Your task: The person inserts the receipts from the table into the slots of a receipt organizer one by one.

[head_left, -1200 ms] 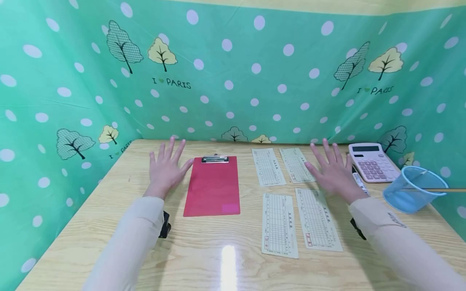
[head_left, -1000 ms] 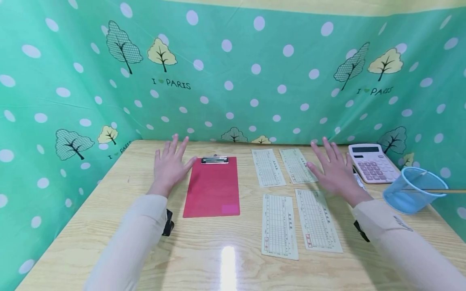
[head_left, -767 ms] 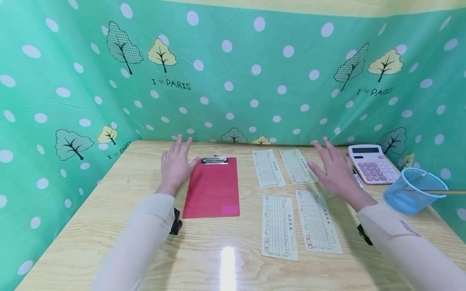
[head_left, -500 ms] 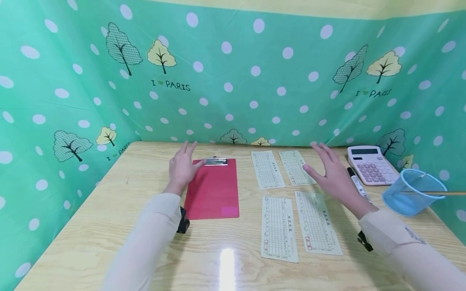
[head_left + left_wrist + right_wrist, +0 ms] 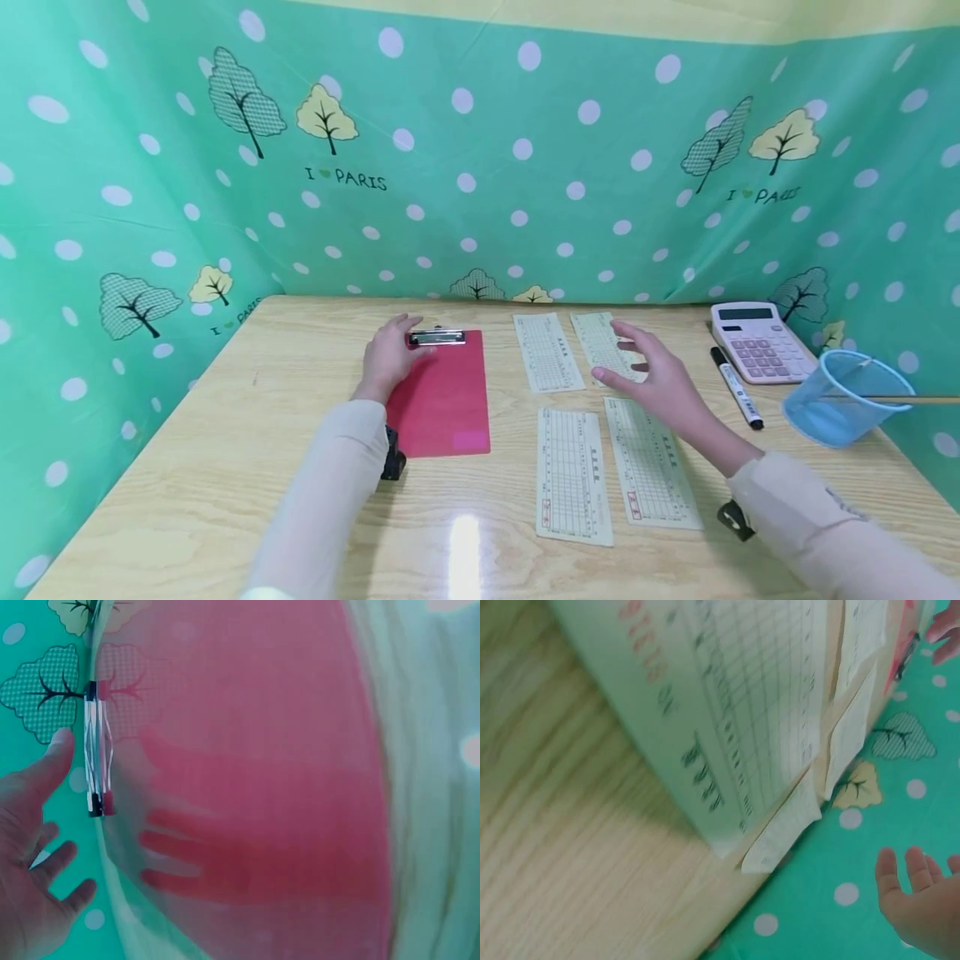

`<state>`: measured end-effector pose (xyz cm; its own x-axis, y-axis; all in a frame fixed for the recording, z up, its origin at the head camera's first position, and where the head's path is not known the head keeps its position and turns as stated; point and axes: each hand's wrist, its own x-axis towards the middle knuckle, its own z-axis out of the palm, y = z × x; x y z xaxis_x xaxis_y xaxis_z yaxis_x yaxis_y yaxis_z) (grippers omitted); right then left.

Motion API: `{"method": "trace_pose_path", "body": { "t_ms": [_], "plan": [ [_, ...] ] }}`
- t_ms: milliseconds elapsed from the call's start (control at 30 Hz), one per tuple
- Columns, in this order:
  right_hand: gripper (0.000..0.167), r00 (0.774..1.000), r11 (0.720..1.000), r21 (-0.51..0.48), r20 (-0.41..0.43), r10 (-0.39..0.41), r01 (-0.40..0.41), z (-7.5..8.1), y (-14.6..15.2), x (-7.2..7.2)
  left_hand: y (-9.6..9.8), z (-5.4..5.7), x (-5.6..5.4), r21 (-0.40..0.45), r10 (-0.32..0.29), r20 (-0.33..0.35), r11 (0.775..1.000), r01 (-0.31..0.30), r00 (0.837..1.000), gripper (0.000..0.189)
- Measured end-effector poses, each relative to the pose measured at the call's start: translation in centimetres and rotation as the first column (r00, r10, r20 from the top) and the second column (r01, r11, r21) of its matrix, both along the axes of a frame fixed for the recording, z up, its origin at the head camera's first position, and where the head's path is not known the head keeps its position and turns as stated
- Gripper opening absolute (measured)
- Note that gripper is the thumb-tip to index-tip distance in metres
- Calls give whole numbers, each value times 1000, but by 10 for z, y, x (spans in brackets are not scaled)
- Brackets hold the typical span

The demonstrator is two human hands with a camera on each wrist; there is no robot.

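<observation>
A red clipboard (image 5: pixel 447 400) with a metal clip (image 5: pixel 437 337) lies flat, left of the middle of the table. Over its upper left corner my left hand (image 5: pixel 386 357) hovers, thumb toward the clip and fingers loosely bent. In the left wrist view the clipboard's glossy face mirrors the hand. Several printed paper forms lie to the right: a back left form (image 5: pixel 547 354), a back right form (image 5: pixel 600 337), a front left form (image 5: pixel 573 479) and a front right form (image 5: pixel 654 479). Above the right-hand pair is my right hand (image 5: pixel 652 379), fingers relaxed and apart, holding nothing.
A black-capped marker (image 5: pixel 735 387) lies right of the right hand. Behind it is a pink calculator (image 5: pixel 759 346), and beside that a blue mesh pen cup (image 5: pixel 825 412) tilts with a thin stick in it. A green dotted curtain (image 5: pixel 480 167) bounds the table's back and sides.
My left hand has moved right, from beside the clipboard to over its upper left corner. The right hand has shifted left and lower, its fingers bending more, uncovering the marker.
</observation>
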<state>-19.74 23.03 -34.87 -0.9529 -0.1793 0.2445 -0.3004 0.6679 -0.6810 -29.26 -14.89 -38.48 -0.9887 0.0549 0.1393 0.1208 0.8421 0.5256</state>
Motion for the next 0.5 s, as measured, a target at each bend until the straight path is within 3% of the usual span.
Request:
{"method": "trace_pose_path", "body": {
  "t_ms": [300, 500],
  "plan": [
    [80, 995, 996, -85, 98, 19, -10, -13, -8, 5, 5, -9, -4, -29, -12, 72, 999, 14, 997, 63],
    [76, 983, 999, -44, 186, 1, 7, -20, -10, 10, 8, -12, -3, -82, 1, 68, 997, 4, 998, 58]
  ]
}}
